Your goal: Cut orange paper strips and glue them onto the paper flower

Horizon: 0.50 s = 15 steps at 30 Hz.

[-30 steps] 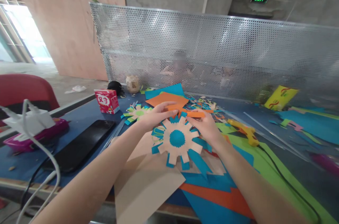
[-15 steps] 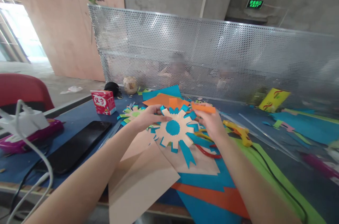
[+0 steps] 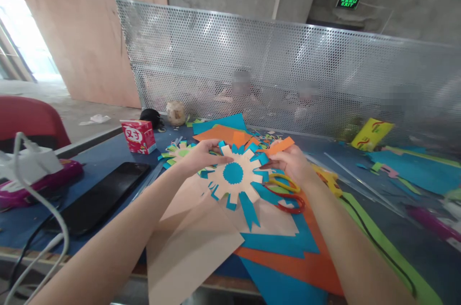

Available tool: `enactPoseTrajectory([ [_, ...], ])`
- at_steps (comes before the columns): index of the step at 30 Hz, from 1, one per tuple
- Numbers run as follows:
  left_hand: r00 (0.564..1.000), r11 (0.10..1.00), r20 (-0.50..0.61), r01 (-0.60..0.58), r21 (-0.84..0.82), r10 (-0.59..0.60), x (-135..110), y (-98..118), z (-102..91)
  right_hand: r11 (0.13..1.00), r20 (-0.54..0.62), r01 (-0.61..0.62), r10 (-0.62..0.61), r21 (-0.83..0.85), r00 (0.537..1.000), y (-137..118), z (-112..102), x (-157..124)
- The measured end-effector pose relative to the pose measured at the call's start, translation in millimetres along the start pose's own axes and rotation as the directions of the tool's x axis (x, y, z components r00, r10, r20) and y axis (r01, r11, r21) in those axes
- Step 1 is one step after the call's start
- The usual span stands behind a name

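Paper scraps (image 3: pixel 268 138) litter the blue worktop (image 3: pixel 108 151) before a perforated screen (image 3: pixel 324 79). Above it the left hand (image 3: pixel 200 156) pinches a paper rosette (image 3: pixel 234 175) by its edge, and the right hand (image 3: pixel 293 163) pinches an orange strip (image 3: pixel 279 146).

The rosette (image 3: pixel 236 177) in the left grip (image 3: pixel 200 156) is looking like matt paper, tan layered over blue, with crisp cut edges. The orange strip (image 3: pixel 280 145) in the right grip (image 3: pixel 293 163) is showing the same flat, unglazed finish. Just right of the rosette, the scissors (image 3: pixel 288 192) are gleaming with smooth yellow and red plastic loops. Left of the rosette, the phone (image 3: pixel 103 194) is reflecting light off a glossy black face. Behind the rosette, the perforated screen (image 3: pixel 288 79) is shining dully as bare metal. The bench (image 3: pixel 108 156) is appearing matt blue.
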State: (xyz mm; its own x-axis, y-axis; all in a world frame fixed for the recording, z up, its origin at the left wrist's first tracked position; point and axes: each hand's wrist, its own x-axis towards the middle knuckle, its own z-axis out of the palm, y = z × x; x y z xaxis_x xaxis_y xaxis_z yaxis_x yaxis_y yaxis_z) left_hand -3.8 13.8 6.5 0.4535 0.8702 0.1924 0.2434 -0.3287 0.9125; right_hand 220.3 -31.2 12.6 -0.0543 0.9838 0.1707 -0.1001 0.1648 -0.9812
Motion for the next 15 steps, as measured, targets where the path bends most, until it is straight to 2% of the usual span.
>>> enactPoseTrajectory([
  [7,1.000,0.999,0.012,0.005,0.043,-0.005,-0.5,-0.9,0.0,1.000,0.145,-0.018,0.018,0.003,0.989,-0.4,1.8,-3.1],
  [11,1.000,0.999,0.003,0.000,0.051,0.000,0.0,-1.7,-0.1,0.999,0.145,0.012,-0.006,-0.038,0.989,-0.7,4.9,-5.7],
  [15,1.000,0.999,-0.010,-0.019,0.046,0.020,-0.4,0.0,0.5,0.988,0.075,0.035,-0.024,-0.152,0.997,3.1,4.7,-4.3],
])
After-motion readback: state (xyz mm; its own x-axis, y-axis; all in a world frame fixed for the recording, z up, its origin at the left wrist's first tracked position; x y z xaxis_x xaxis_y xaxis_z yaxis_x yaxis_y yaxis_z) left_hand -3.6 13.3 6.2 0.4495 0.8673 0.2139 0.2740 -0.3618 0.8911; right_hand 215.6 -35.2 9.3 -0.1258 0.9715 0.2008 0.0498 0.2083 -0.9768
